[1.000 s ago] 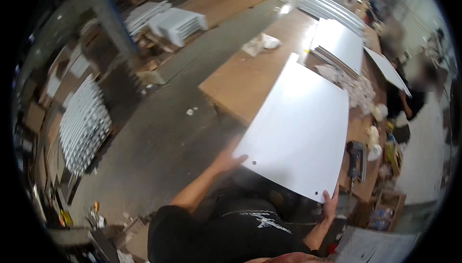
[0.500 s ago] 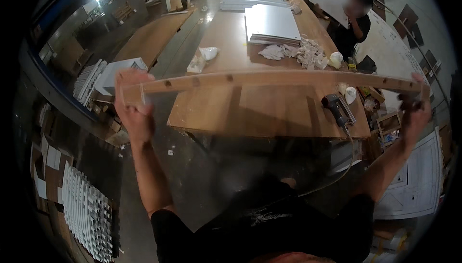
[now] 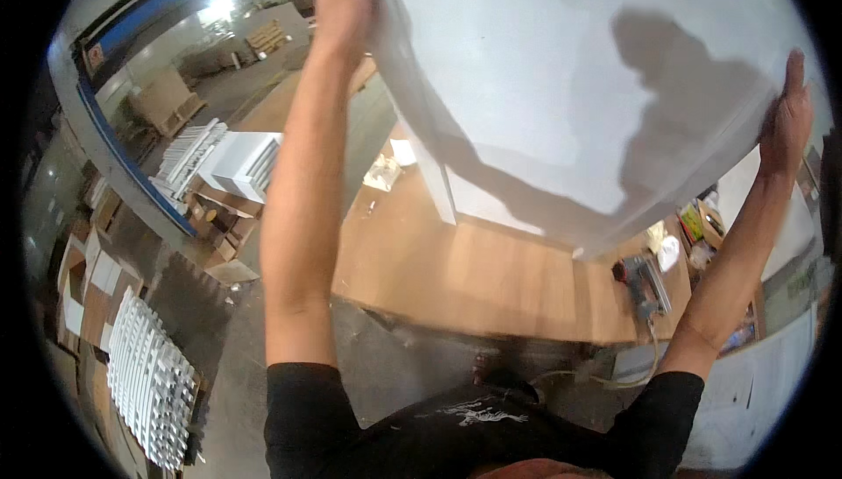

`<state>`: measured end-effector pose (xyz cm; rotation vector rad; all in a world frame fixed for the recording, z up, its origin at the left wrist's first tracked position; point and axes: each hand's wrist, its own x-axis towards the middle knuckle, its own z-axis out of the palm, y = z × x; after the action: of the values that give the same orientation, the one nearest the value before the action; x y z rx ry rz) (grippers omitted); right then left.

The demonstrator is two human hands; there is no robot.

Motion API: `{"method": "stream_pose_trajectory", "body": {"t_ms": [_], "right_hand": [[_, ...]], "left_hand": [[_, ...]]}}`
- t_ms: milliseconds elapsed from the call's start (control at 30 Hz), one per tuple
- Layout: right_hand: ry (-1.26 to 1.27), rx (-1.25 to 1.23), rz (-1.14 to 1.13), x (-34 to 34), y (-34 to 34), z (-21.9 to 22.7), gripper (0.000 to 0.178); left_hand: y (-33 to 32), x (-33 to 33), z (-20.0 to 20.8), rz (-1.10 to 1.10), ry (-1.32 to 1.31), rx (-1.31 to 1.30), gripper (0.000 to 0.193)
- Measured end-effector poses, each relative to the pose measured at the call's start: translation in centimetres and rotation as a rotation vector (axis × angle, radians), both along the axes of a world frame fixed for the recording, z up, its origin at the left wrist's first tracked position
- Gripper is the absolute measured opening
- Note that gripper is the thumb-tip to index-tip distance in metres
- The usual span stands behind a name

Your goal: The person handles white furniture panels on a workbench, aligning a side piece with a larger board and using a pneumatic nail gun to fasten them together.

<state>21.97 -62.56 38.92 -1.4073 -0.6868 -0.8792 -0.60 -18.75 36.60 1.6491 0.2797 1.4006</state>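
Observation:
A large white boxy panel assembly (image 3: 526,84), with narrow side boards along its edges, stands tilted up over the workbench. Its lower edge is at the brown tabletop (image 3: 465,277), and one white side board (image 3: 430,172) reaches down to the wood. My left hand (image 3: 346,10) grips its left edge near the top of the view, fingers partly cut off. Wrapped around the right edge is my right hand (image 3: 789,124), its thumb pointing up and its fingers mostly hidden. A dark nail gun (image 3: 643,286) lies on the bench's near right corner, below the assembly.
An air hose (image 3: 605,382) trails from the nail gun. White plastic bags (image 3: 383,172) lie at the bench's left edge. Stacked white slats (image 3: 151,374) stand on the floor at left. A white box (image 3: 241,159) and long strips lie farther back. Small boxes (image 3: 702,225) crowd the right side.
Earlier I held a long piece level, its narrow wooden edge facing me. Now a broad white face shows, tilted upward. My left hand has moved up and right; the right hand rose slightly.

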Motion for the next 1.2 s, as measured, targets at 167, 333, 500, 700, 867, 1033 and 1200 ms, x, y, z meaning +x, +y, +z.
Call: {"method": "stream_pose_trajectory", "body": {"t_ms": [167,333,500,700,867,1033,1200], "right_hand": [[0.211,0.074,0.187,11.4,9.2,-7.2,0.074],[0.454,-0.247,-0.044,25.1,3.0,-45.8,0.064],[0.906,0.183,0.489,15.7,8.2,-61.3,0.065],[1.051,0.387,0.388,4.9,8.4,-55.3,0.064],[0.995,0.084,0.544,-7.2,13.8,-49.9,0.065],[1.038,-0.257,0.441,-18.6,19.9,-51.4,0.054],[1.064,-0.415,0.628,-31.1,31.4,-50.7,0.041]], "left_hand": [[8.0,9.7,-12.7,0.219,0.18,-0.09,0.09],[6.0,16.0,-33.4,-0.055,0.903,-0.106,0.072],[9.8,15.9,-44.5,-0.092,0.528,-0.475,0.06],[6.2,2.9,-45.8,0.023,0.633,-0.36,0.042],[5.4,-12.8,-40.7,-0.019,0.715,-0.645,0.045],[10.2,-29.4,-40.4,0.131,0.7,-0.617,0.044],[15.8,-46.5,-42.5,0.141,0.594,-0.911,0.042]]}}
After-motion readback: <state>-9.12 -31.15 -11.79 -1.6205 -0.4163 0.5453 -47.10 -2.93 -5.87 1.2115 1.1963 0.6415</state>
